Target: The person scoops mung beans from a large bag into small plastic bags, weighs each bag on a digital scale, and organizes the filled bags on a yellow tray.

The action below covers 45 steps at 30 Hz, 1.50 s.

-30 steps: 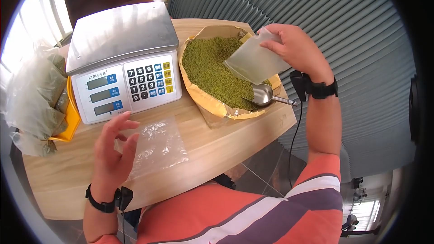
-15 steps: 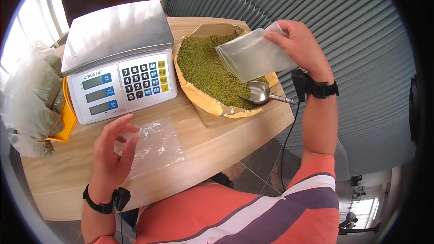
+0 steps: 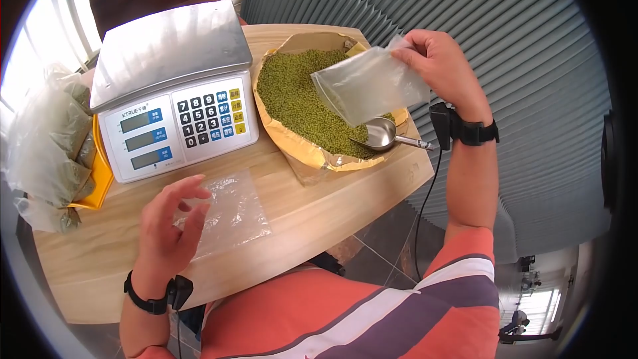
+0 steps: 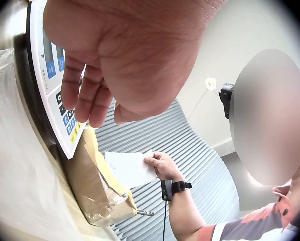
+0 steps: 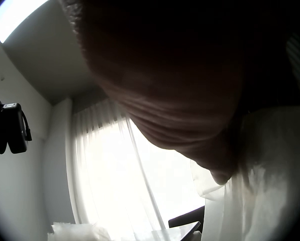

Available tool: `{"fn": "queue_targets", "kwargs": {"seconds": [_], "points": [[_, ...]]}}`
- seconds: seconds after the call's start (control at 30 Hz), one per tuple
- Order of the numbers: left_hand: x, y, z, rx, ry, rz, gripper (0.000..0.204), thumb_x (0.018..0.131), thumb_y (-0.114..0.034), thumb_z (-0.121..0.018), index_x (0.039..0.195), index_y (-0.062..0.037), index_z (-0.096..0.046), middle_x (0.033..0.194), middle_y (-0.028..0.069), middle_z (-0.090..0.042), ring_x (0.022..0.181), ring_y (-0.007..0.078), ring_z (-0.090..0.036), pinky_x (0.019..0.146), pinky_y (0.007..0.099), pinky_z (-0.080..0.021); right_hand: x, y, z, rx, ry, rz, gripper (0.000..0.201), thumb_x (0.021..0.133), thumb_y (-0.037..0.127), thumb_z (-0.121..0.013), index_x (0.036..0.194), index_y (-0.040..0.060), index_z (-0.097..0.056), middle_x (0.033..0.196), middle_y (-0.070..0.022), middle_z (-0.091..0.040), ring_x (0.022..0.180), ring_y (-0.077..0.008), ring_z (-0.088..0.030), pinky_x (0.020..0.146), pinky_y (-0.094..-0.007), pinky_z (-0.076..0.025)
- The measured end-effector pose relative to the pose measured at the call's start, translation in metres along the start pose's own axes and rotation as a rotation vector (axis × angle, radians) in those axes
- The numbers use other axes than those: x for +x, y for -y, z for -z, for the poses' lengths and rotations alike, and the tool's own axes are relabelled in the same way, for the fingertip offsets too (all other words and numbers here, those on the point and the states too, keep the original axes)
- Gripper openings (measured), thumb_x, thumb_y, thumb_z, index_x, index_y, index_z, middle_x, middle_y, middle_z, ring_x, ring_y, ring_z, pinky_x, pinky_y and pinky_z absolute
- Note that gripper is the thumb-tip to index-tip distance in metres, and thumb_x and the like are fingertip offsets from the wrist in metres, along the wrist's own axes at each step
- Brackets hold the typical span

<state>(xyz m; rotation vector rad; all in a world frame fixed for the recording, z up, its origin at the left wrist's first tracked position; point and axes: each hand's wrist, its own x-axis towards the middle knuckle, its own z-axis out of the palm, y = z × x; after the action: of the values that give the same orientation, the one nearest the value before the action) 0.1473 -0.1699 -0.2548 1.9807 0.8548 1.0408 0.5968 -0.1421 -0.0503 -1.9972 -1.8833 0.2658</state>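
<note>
My right hand [image 3: 435,66] pinches a translucent plastic bag [image 3: 372,86] by its upper edge between thumb and fingers. The bag hangs flat and looks empty, over the right side of a paper sack [image 3: 302,149] of small green beans [image 3: 299,86]. In the left wrist view the same bag [image 4: 130,168] appears as a pale sheet. A metal scoop [image 3: 381,134] lies on the beans, its handle past the sack's rim. My left hand [image 3: 169,226], fingers loosely bent and holding nothing, hovers by a clear plastic bag [image 3: 232,216] lying flat on the table.
A digital scale [image 3: 176,86] with a bare steel platform stands left of the sack. Filled plastic bags [image 3: 53,139] sit in a yellow container [image 3: 100,183] at the far left. The wooden table [image 3: 312,213] ends near my body, and a grey pleated curtain [image 3: 531,126] hangs beyond its right side.
The bag in my right hand has lifted and swung leftward, lying flatter above the beans and showing more of its face. My left hand has stayed nearly in place.
</note>
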Motion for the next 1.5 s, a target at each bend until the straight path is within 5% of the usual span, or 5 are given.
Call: {"fn": "queue_targets", "kwargs": {"seconds": [0.33, 0.6, 0.67, 0.93, 1.5], "points": [[0.06, -0.049, -0.011, -0.007, 0.158, -0.05, 0.036, 0.1, 0.002, -0.073, 0.135, -0.0025, -0.069, 0.113, 0.0076, -0.078, 0.099, 0.0169, -0.076, 0.08, 0.0305, -0.057, -0.01, 0.004, 0.001, 0.13, -0.097, 0.061, 0.014, 0.102, 0.011, -0.075, 0.109, -0.0009, -0.077, 0.091, -0.0021, -0.076, 0.084, -0.0088, -0.068, 0.076, -0.0281, -0.055], [0.187, -0.033, -0.104, 0.066, -0.192, -0.294, 0.036, 0.107, -0.017, -0.073, 0.137, 0.0014, -0.068, 0.104, 0.0077, -0.075, 0.094, 0.0165, -0.071, 0.084, 0.0323, -0.059, -0.02, 0.015, 0.004, 0.315, -0.087, 0.146, 0.018, 0.102, 0.007, -0.073, 0.117, 0.0, -0.079, 0.098, -0.0024, -0.078, 0.091, -0.0097, -0.071, 0.083, -0.0278, -0.056], [0.203, -0.047, -0.095, -0.036, 0.198, 0.079, 0.031, 0.109, -0.022, -0.071, 0.128, 0.0026, -0.073, 0.099, 0.0064, -0.075, 0.092, 0.0157, -0.068, 0.083, 0.0329, -0.057, -0.023, 0.008, 0.009, 0.342, -0.112, 0.165, 0.021, 0.103, 0.009, -0.073, 0.121, -0.0004, -0.078, 0.1, -0.0031, -0.079, 0.093, -0.0103, -0.072, 0.085, -0.028, -0.057], [0.216, -0.037, -0.097, -0.479, 0.15, 0.236, 0.023, 0.116, -0.026, -0.06, 0.113, -0.0076, -0.073, 0.113, 0.0011, -0.08, 0.105, 0.0098, -0.07, 0.086, 0.0267, -0.054, -0.032, -0.024, -0.002, 0.767, -0.171, 0.084, 0.032, 0.11, 0.022, -0.073, 0.133, 0.0001, -0.073, 0.106, -0.0069, -0.082, 0.095, -0.013, -0.076, 0.089, -0.0282, -0.059], [0.209, -0.026, -0.088, -0.346, 0.172, 0.244, 0.022, 0.116, -0.026, -0.062, 0.111, -0.0064, -0.072, 0.111, 0.0025, -0.08, 0.101, 0.0085, -0.069, 0.084, 0.026, -0.055, -0.031, -0.005, -0.021, 0.665, -0.354, 0.138, 0.018, 0.103, 0.018, -0.082, 0.108, 0.0009, -0.079, 0.093, -0.0003, -0.077, 0.088, -0.0076, -0.069, 0.082, -0.0263, -0.055]]}}
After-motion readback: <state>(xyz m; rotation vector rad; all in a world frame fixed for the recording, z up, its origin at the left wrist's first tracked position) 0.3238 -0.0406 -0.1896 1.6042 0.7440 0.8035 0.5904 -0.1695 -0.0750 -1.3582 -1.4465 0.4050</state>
